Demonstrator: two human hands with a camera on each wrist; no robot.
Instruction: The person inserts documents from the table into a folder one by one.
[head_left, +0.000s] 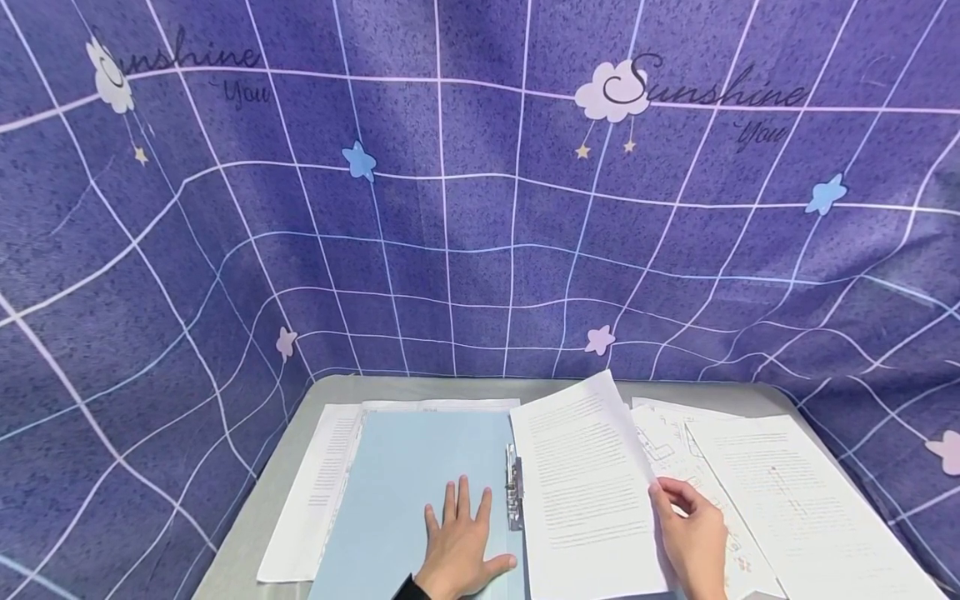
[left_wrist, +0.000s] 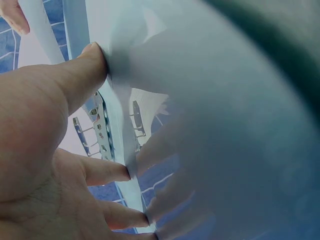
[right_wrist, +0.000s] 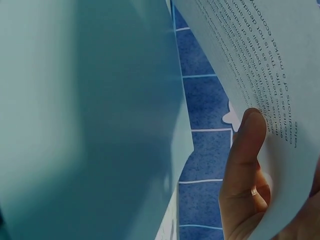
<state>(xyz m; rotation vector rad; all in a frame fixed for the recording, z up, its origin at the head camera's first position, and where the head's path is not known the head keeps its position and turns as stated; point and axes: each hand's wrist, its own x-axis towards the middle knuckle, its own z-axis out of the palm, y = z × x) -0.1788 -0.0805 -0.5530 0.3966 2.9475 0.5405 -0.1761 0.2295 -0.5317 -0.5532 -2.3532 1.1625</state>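
A light blue folder (head_left: 405, 475) lies opened out, with a metal clip mechanism (head_left: 513, 487) along its spine. My left hand (head_left: 459, 546) rests with spread fingers on the folder's left cover, just left of the clip. In the left wrist view its fingertips (left_wrist: 120, 171) touch the glossy cover, and the clip (left_wrist: 102, 125) shows beyond. My right hand (head_left: 692, 529) pinches the right edge of a printed sheet (head_left: 585, 475), which is lifted and slanted beside the clip. In the right wrist view the sheet (right_wrist: 300, 65) bends between thumb and fingers.
Printed papers (head_left: 300, 500) stick out from under the folder's left side. More sheets lie on the right, one with drawings (head_left: 697, 467) and a text page (head_left: 817, 500) over it. A grey table (head_left: 247, 533) carries everything, and a purple grid-patterned cloth (head_left: 480, 208) hangs around it.
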